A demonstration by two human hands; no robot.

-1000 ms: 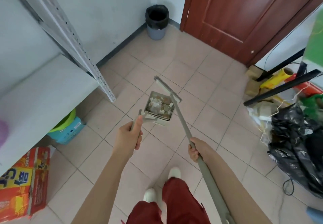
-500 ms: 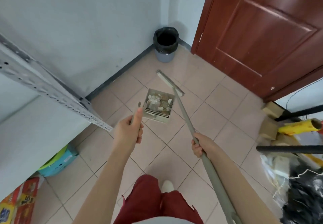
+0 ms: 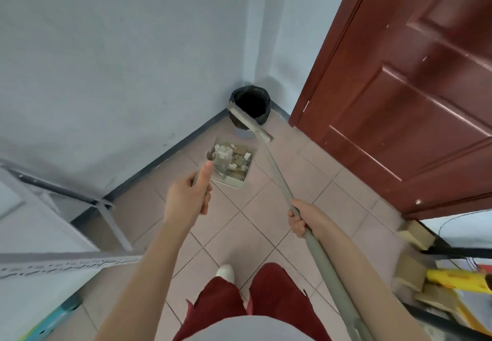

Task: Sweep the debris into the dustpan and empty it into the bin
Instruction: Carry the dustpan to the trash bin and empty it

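My left hand grips the handle of a pale dustpan, held level above the tiled floor. The pan holds a heap of white and brown debris. In my right hand is the long grey broom handle, gripped at its middle. The broom head is raised and lies across the front of the bin. That bin is small and round with a black liner, standing in the corner just beyond the dustpan.
A dark red door stands to the right of the bin. A pale wall runs along the left. A metal shelf frame juts in at the lower left. Cardboard pieces and a yellow roll crowd the right edge.
I have walked closer to the corner: the bin and door look larger and nearer. The dustpan and broom moved forward with me, and the broom head now overlaps the bin.
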